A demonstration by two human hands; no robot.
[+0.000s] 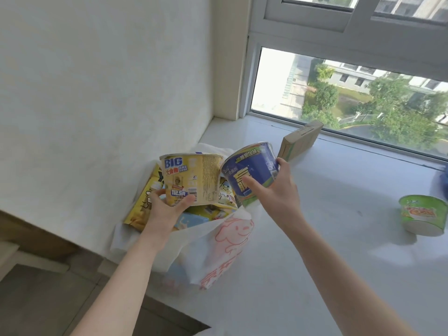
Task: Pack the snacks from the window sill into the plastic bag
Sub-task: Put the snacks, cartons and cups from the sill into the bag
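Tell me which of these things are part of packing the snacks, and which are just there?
Part of the job:
- yellow noodle cup, held by the left hand
- blue noodle cup, held by the right hand
- white plastic bag, already holding yellow snack packets
- green noodle cup, standing on the sill
- cardboard box, on the sill

Just there:
- window
- white wall

Both arms are stretched out forward, bare forearms showing. Left hand point(167, 207) is cupped palm-up with fingers curled around what it's holding. Right hand point(274, 190) grips from the side, thumb on top, index finger laid flat.
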